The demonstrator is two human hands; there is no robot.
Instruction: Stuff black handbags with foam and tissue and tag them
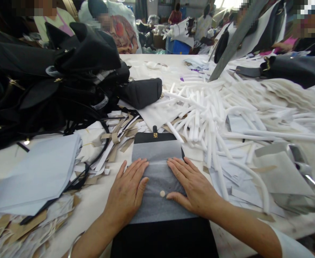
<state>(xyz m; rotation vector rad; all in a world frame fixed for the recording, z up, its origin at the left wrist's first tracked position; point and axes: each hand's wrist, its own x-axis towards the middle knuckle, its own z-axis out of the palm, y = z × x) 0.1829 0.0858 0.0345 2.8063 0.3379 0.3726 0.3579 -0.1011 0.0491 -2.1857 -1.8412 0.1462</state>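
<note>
A black bag (163, 238) lies on the table in front of me, its flap with a small gold clasp (155, 135) pointing away from me. Thin translucent tissue paper (157, 213) covers its middle, with a small pale round dot (162, 194) on it. My left hand (129, 186) rests flat on the paper's left side, fingers stretched out. On the right side my right hand (188, 182) lies flat too, its thumb apart from the fingers. Neither hand holds anything.
Black bags (87, 68) are heaped at the left. White foam tubes (197, 111) spread across the right. A stack of white sheets (39, 172) lies left, near paper scraps (34, 225). A slanted metal post (235, 41) rises at right. Several people are beyond the table.
</note>
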